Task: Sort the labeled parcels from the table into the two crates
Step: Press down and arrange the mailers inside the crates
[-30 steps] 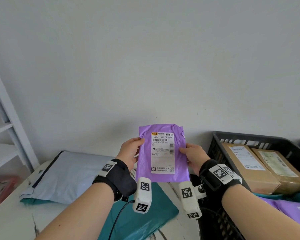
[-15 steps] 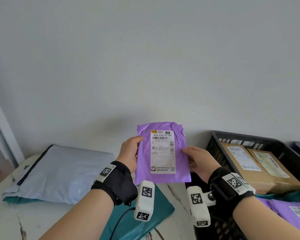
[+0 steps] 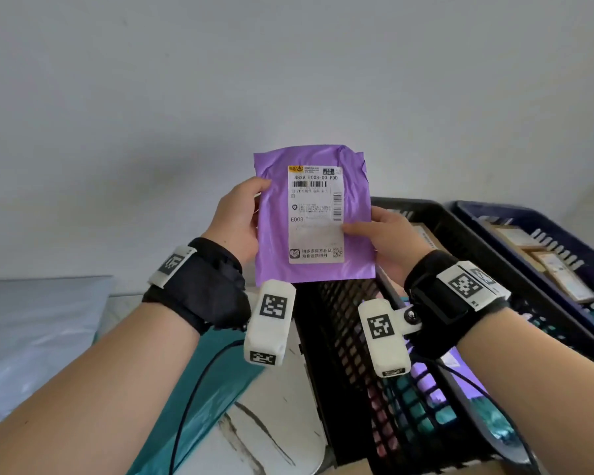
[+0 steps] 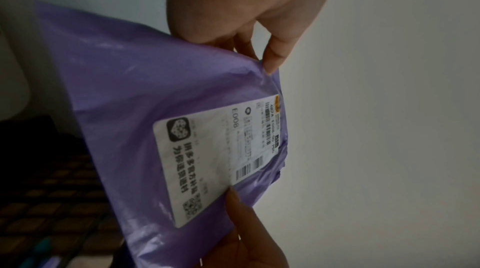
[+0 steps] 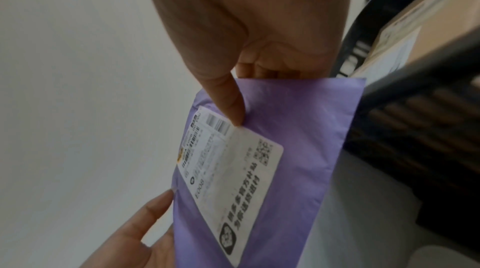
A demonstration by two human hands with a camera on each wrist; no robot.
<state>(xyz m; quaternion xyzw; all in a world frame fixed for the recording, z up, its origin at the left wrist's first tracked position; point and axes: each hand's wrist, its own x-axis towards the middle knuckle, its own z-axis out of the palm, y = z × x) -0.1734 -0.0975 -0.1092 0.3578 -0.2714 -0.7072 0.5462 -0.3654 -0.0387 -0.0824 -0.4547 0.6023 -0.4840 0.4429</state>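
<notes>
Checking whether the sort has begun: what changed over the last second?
The head view swung right, bringing the blue crate into sight beside the black crate. The right hand slid its thumb onto the label. Both hands, left hand included, still hold the purple parcel upright.

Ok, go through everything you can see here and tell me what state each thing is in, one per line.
Purple parcel: held upright in the air, label facing the person.
Left hand: grips the parcel's left edge.
Right hand: pinches the right edge, thumb on the label.
Black crate: holds brown boxes and purple and teal bags.
Blue crate: holds brown boxes.
Grey bag: lying flat on the table.
Teal bag: lying flat on the table.
</notes>
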